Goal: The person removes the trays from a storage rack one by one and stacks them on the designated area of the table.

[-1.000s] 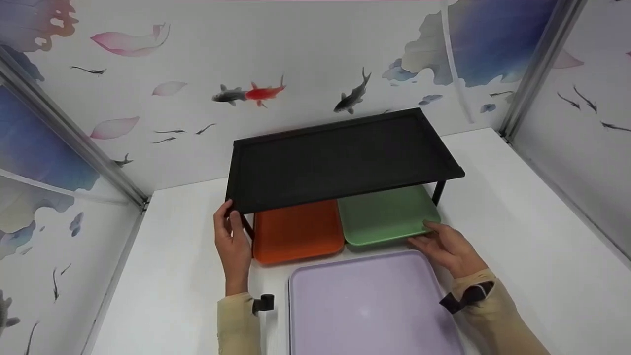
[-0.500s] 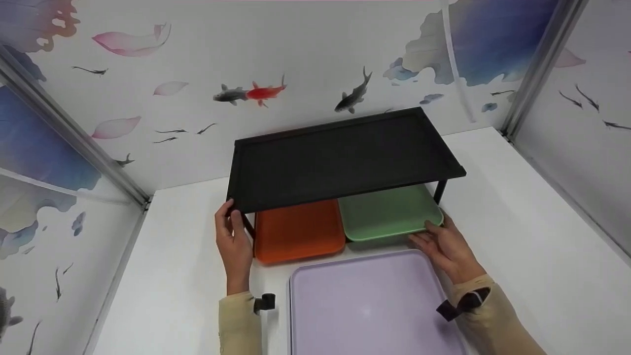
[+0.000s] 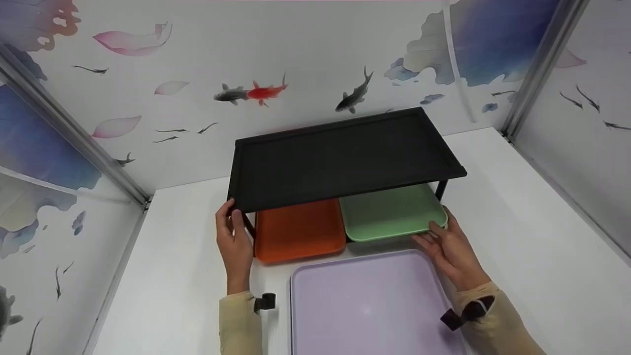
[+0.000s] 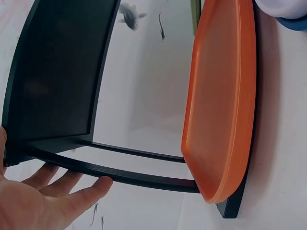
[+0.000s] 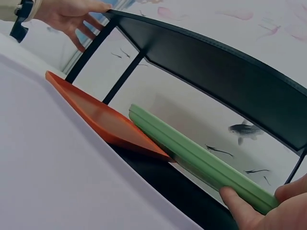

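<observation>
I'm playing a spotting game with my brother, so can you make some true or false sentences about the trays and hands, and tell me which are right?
1. The left hand holds a corner of the flat, rectangular black shelf on legs. True.
2. The right hand holds the edge of the rectangular, plastic-looking green tray. True.
3. The green tray lies on top of the black shelf. False: it is partly beneath the shelf's top.
4. Seen from the head camera, the rectangular, plastic-looking orange tray is left of the green tray. True.
5. The tray nearest the person is bright yellow. False: that is the large, pale purple tray with rounded corners.
</observation>
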The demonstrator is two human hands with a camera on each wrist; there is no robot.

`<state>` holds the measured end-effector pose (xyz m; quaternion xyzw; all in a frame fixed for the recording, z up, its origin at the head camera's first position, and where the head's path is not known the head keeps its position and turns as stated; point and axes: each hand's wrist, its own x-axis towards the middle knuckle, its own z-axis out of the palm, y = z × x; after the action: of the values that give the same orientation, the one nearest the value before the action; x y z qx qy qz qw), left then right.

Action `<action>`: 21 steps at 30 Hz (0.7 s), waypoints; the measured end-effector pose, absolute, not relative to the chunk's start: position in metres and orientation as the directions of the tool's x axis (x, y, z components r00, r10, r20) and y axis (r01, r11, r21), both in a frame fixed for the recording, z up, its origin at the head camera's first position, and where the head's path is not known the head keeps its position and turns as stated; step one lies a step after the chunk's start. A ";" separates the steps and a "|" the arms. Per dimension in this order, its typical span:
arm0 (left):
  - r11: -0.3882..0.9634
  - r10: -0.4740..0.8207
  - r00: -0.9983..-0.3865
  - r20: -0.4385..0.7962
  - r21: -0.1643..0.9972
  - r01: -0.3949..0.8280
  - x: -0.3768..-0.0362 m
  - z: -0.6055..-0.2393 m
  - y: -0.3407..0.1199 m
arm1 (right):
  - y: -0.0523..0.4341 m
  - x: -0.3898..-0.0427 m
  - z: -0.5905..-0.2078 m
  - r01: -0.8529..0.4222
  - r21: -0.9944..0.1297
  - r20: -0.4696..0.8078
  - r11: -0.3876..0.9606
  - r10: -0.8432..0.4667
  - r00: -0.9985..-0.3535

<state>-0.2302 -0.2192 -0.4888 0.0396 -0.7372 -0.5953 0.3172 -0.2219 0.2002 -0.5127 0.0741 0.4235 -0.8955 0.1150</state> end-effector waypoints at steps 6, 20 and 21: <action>0.294 -0.422 -0.796 0.434 0.896 0.333 -0.231 -0.491 -0.222 | 0.204 -0.214 -0.513 0.248 -0.762 -0.208 -0.598 -0.137 -0.968; 0.296 -0.424 -0.801 0.422 0.901 0.318 -0.229 -0.491 -0.221 | 0.212 -0.202 -0.517 0.198 -0.795 -0.154 -0.574 -0.125 -0.980; 0.296 -0.426 -0.801 0.420 0.901 0.316 -0.229 -0.490 -0.221 | 0.212 -0.201 -0.517 0.193 -0.800 -0.150 -0.568 -0.123 -0.981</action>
<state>-0.2289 -0.2209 -0.4902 0.0372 -0.7416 -0.5921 0.3131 -0.2011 0.2122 -0.5170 0.0387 0.4559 -0.8847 0.0892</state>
